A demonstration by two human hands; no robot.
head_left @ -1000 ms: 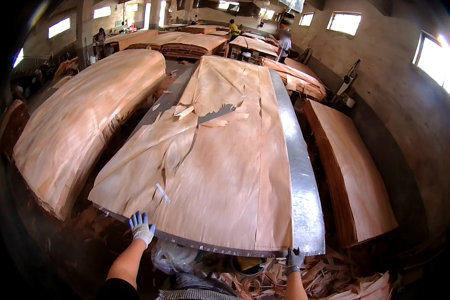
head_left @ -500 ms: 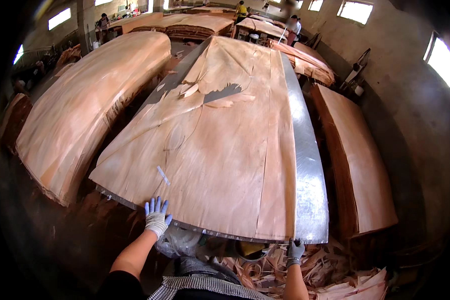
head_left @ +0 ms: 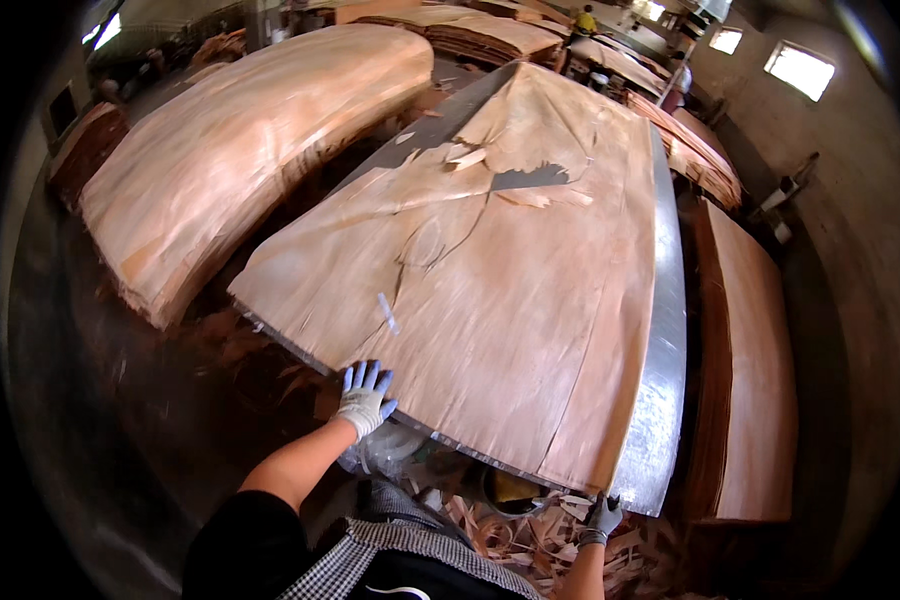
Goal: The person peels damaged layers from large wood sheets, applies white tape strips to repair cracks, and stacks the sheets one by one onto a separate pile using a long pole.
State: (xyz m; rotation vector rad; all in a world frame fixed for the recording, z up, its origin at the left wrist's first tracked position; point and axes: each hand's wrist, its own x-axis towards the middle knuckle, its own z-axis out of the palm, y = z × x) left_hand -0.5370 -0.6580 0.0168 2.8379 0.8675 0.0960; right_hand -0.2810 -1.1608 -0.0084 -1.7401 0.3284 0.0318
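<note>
The big thin wood sheet (head_left: 510,330) lies on top of the table (head_left: 653,440), and it covers most of it. Only a shiny strip shows along the table's right side, with some dark top at its far left.

A moment ago, the crack (head_left: 478,222) in the sheet was wide near the white strip (head_left: 388,313). Now it looks thin. I think that means the two sides have come closer, so the sheet is neater there. The ragged hole (head_left: 530,178) toward the table's far end is still open. The left hand (head_left: 364,398) has slid a bit to the right along the table's near edge, and the view has turned too.

The left hand is flat on the sheet at that edge, fingers spread wide. The right hand (head_left: 602,518) is curled at the table's near edge, by the sheet's right corner. I can't tell if it pinches the wood.

The sheet's long way goes the same way as the table, from the near edge to the far end, leaning a little right. A tall wood pile (head_left: 260,150) sits left of the table.
</note>
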